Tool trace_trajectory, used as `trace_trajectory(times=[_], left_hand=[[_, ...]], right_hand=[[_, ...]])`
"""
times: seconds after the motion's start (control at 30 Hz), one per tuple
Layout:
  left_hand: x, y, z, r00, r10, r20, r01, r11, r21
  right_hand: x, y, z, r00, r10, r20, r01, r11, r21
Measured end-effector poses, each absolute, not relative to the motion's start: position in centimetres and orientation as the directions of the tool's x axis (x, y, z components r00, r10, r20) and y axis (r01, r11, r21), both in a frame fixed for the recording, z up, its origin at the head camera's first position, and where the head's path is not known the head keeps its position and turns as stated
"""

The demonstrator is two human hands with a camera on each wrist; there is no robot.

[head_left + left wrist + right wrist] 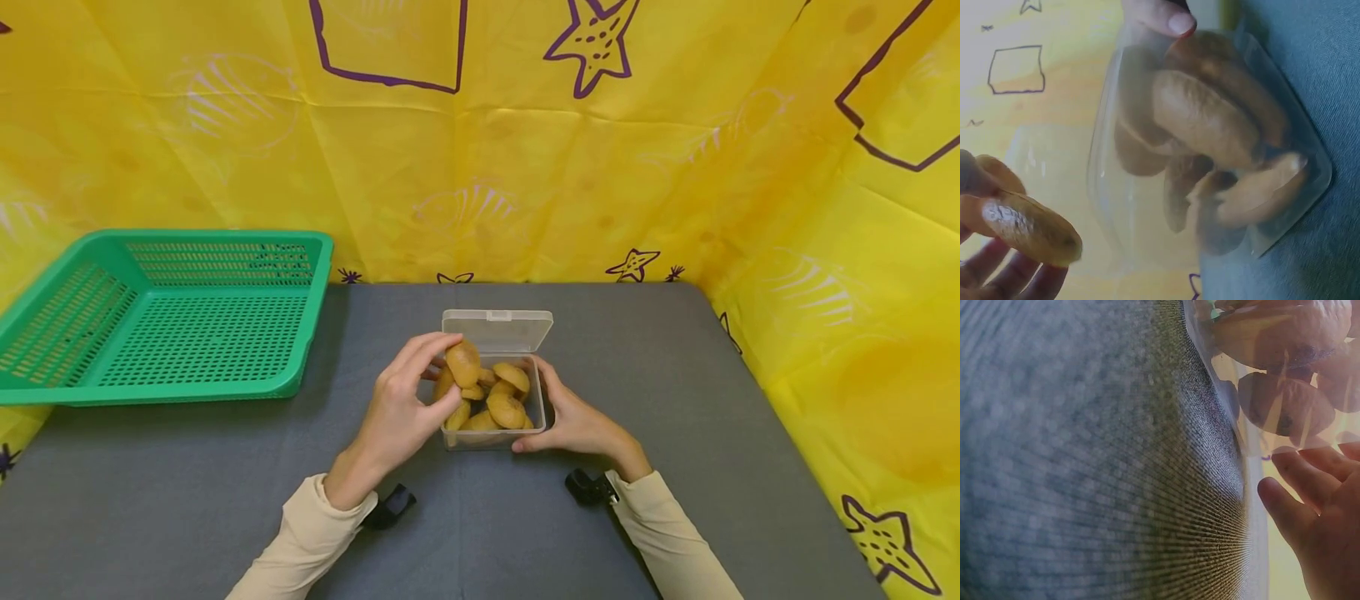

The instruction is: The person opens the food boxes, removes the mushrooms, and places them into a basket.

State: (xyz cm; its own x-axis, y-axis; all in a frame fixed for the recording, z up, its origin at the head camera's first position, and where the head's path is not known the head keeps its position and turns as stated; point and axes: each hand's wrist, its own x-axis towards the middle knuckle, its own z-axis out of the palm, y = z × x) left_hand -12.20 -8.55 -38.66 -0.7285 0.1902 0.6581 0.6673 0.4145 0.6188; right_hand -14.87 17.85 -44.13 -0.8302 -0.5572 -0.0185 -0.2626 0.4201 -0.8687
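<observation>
one brown mushroom-like piece (pixel 462 363), pinched by fingers of the left hand (pixel 400 406) at the 10 o'clock corner of a clear box (pixel 495 440), the right hand (pixel 577 422) gripping its 3 o'clock side; hazard: slick rounded surface slipping free, piece rolling onto table (pixel 637 358).

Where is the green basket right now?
In the head view, the green basket stands at far left on the grey table, before the yellow cloth, left of the clear box.
</observation>
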Motion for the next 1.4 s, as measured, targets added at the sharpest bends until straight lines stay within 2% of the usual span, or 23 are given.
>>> trace_trajectory(times=[0.23, 0.53, 1.03, 1.4], left_hand=[[-12.4, -9.1, -38.7, -0.767, 0.241, 0.595, 0.621, 0.512, 0.594], [-12.7, -10.2, -37.9, -0.807, 0.253, 0.533, 0.571, 0.563, 0.598], [-13.4, -15.0, -35.8, -0.835, 0.163, 0.526, 0.471, 0.706, 0.529], [-14.7, -19.2, -36.1, -0.826, 0.045, 0.562, 0.414, 0.726, 0.549]], right_hand=[[-14.9, 17.7, -44.1, -0.834, -0.551, -0.030, -0.251, 0.427, -0.869], [-15.0, 17.7, -43.8, -0.829, -0.559, -0.030, -0.257, 0.428, -0.866], [-15.0, 17.9, -44.1, -0.837, -0.544, -0.056, -0.229, 0.441, -0.868], [-14.9, 17.9, -44.2, -0.839, -0.541, -0.049, -0.239, 0.448, -0.862]])
